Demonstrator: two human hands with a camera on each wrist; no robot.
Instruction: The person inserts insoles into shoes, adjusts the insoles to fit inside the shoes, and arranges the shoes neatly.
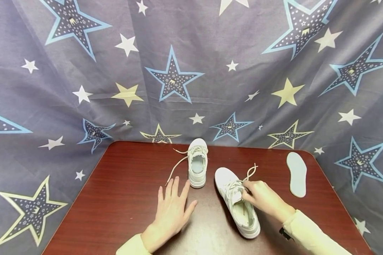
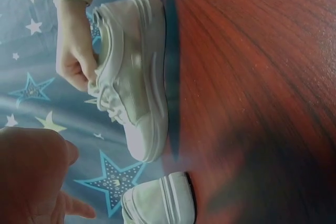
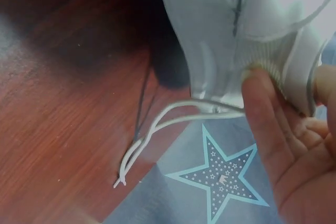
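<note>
A white lace-up sneaker [image 1: 224, 178] stands on the right half of the table, toe pointing away and to the left. My right hand [image 1: 263, 198] pinches its upper edge beside the tongue; in the right wrist view, fingers [image 3: 262, 98] lie along the outside of the upper. Loose lace ends [image 3: 157, 121] hang out past that hand. My left hand [image 1: 171, 212] is spread flat-fingered over the table, holding nothing, left of this sneaker. Just beyond its fingertips is a second white sneaker [image 1: 198, 144], a pale insole [image 1: 197, 164] visible inside.
A loose pale insole [image 1: 297, 175] lies at the table's right side. The second sneaker's lace [image 1: 176, 166] trails leftward over the reddish-brown table [image 1: 115, 198]. A grey star-patterned cloth [image 1: 185, 117] hangs right behind the table's back edge.
</note>
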